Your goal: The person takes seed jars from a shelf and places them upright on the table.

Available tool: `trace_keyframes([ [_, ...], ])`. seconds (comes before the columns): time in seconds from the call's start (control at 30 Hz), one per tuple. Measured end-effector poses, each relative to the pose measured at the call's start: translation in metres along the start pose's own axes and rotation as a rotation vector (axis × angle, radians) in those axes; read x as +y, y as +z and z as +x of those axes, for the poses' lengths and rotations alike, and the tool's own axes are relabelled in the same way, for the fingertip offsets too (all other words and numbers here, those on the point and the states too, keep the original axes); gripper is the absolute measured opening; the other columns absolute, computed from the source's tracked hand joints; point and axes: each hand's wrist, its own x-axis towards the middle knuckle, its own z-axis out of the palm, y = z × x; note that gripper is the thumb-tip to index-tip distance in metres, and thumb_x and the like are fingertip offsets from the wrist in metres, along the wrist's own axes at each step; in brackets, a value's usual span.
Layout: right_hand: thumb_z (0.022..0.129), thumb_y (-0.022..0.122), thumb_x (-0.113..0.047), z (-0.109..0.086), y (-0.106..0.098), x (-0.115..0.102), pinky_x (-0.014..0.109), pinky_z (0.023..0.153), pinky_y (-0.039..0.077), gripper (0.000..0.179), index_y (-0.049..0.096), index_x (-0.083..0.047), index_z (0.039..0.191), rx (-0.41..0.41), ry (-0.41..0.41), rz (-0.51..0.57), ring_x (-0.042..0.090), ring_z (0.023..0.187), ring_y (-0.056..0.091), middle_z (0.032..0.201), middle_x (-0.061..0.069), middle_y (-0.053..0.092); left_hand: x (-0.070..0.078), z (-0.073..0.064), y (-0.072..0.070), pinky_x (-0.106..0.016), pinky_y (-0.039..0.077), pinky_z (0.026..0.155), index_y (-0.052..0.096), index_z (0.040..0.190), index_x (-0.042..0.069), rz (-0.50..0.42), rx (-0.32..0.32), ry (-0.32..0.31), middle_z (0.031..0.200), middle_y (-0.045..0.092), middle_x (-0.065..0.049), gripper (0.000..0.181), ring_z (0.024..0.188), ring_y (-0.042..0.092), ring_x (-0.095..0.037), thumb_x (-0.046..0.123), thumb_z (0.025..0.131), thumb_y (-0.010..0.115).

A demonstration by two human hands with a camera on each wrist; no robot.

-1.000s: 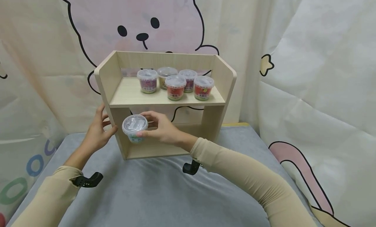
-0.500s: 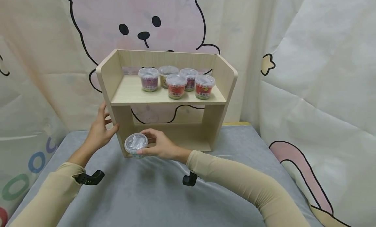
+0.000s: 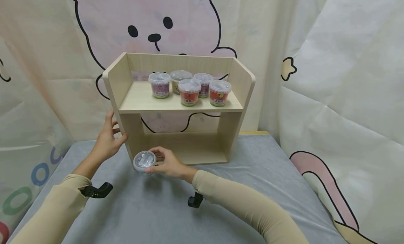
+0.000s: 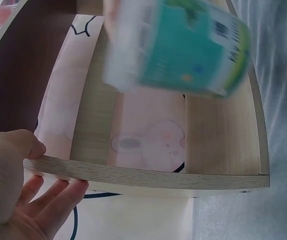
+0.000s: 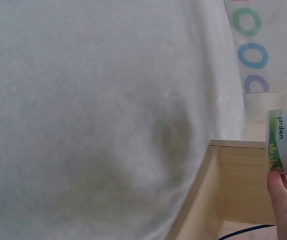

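My right hand (image 3: 170,164) grips a small plastic cup (image 3: 144,160) with a clear lid, in front of the lower left corner of a pale wooden shelf (image 3: 142,104). A teal and green label wraps the cup, as the wrist views show. The cup is held above the grey cloth, tilted with its lid toward the head camera. My left hand (image 3: 107,142) holds the shelf's left side panel; in the left wrist view its thumb (image 4: 27,145) lies on one side of the panel edge and the fingers on the other.
Several lidded cups with purple, yellow and red labels stand on the upper board, among them a red one (image 3: 189,96) at the front. The shelf's lower compartment (image 3: 192,142) has an open back. Grey cloth (image 3: 176,216) covers the table, and printed curtains (image 3: 334,79) surround it.
My right hand has carried the cup out from before the lower compartment, down and toward me. My left hand stays at the side panel. The cups on the upper board have not moved.
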Motion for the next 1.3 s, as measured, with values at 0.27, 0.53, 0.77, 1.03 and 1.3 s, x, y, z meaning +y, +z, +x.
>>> trace_keyframes([
  [0.27, 0.084, 0.076, 0.005, 0.001, 0.012, 0.023, 0.030, 0.101, 0.056, 0.059, 0.053, 0.001, 0.138, 0.024, 0.059, 0.050, 0.027, 0.122, 0.064, 0.135, 0.020, 0.060, 0.000, 0.000, 0.000, -0.073, 0.052, 0.086, 0.001, 0.161, 0.026, -0.001, 0.000, -0.009, 0.147, 0.039, -0.041, 0.097, 0.118, 0.053, -0.066, -0.004, 0.092, 0.061],
  [0.53, 0.083, 0.077, 0.005, -0.002, 0.029, 0.041, 0.025, 0.103, 0.054, 0.060, 0.052, 0.001, 0.138, 0.006, 0.119, 0.062, 0.028, 0.128, 0.061, 0.137, 0.018, 0.059, 0.001, 0.001, -0.001, -0.073, 0.050, 0.089, -0.003, 0.162, 0.029, -0.011, -0.023, -0.037, 0.151, 0.034, -0.042, 0.099, 0.120, 0.051, -0.068, -0.002, 0.093, 0.060],
  [0.77, 0.082, 0.076, 0.008, -0.001, 0.035, 0.047, 0.022, 0.101, 0.053, 0.061, 0.051, 0.003, 0.137, -0.042, 0.111, 0.067, 0.021, 0.123, 0.063, 0.136, 0.017, 0.059, 0.002, 0.000, 0.000, -0.073, 0.050, 0.089, -0.004, 0.162, 0.028, -0.018, -0.022, -0.037, 0.150, 0.035, -0.042, 0.098, 0.119, 0.051, -0.067, -0.001, 0.094, 0.061],
  [1.03, 0.084, 0.077, 0.005, -0.004, 0.036, 0.059, 0.020, 0.096, 0.054, 0.063, 0.049, 0.002, 0.139, -0.042, 0.122, -0.003, 0.024, 0.121, 0.064, 0.133, 0.019, 0.062, 0.001, -0.001, 0.002, -0.073, 0.051, 0.088, -0.004, 0.162, 0.029, -0.009, -0.020, -0.040, 0.152, 0.033, -0.041, 0.099, 0.119, 0.051, -0.068, -0.003, 0.093, 0.060],
  [1.3, 0.086, 0.076, 0.001, -0.003, 0.034, 0.060, 0.021, 0.091, 0.056, 0.063, 0.048, -0.002, 0.142, -0.070, 0.145, -0.018, 0.023, 0.117, 0.067, 0.133, 0.019, 0.063, 0.001, -0.001, 0.000, -0.074, 0.049, 0.089, -0.004, 0.162, 0.027, -0.008, -0.027, -0.043, 0.152, 0.032, -0.042, 0.098, 0.120, 0.050, -0.068, -0.002, 0.093, 0.061],
])
